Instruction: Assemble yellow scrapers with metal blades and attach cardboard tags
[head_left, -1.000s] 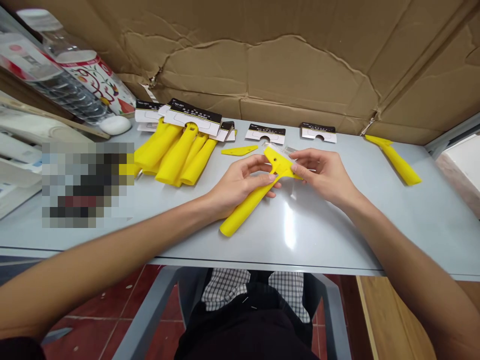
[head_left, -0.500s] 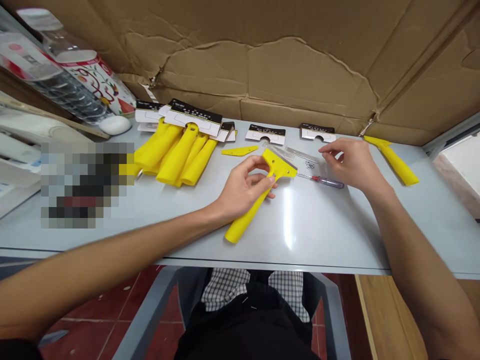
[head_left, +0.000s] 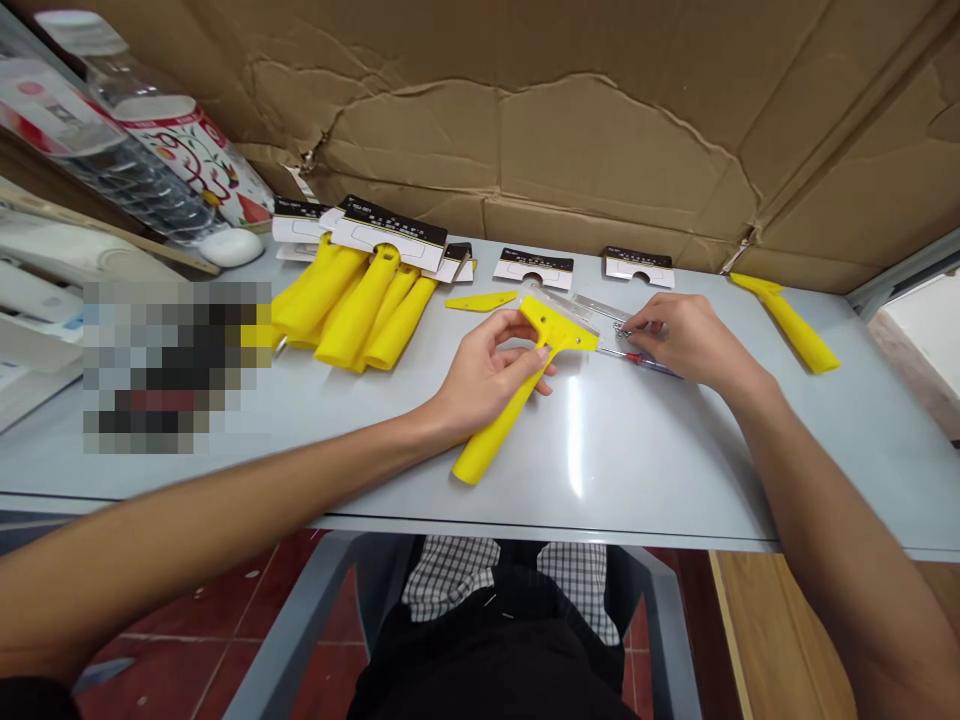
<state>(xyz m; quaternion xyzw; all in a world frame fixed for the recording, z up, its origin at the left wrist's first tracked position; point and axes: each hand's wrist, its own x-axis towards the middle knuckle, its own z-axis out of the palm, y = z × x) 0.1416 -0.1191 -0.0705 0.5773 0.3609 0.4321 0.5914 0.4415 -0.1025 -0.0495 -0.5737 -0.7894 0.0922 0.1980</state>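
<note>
My left hand (head_left: 480, 385) is wrapped round the neck of a yellow scraper (head_left: 491, 445), its wide head tilted up to the right and its handle pointing toward me. Two holes show in the head, the right one with something metallic in it. My right hand (head_left: 686, 335) has thumb and forefinger pinched together at a small pile of screws (head_left: 621, 329); whether a screw is between the fingertips is too small to tell. Under that hand lies a screwdriver (head_left: 634, 357) with a red and clear handle, partly hidden. Thin metal blades (head_left: 592, 306) lie behind the scraper head.
Several yellow scraper handles with cards (head_left: 386, 235) are heaped at the left. A flat yellow piece (head_left: 480, 301) and two more cards (head_left: 532, 268) lie at the back. Another yellow scraper handle (head_left: 799, 325) is at the right. Bottles (head_left: 202, 150) stand back left, before a cardboard wall (head_left: 555, 130).
My right hand has moved down and left onto the pile of screws, now covering the screwdriver's handle in part. My left hand still holds the scraper, almost unmoved.
</note>
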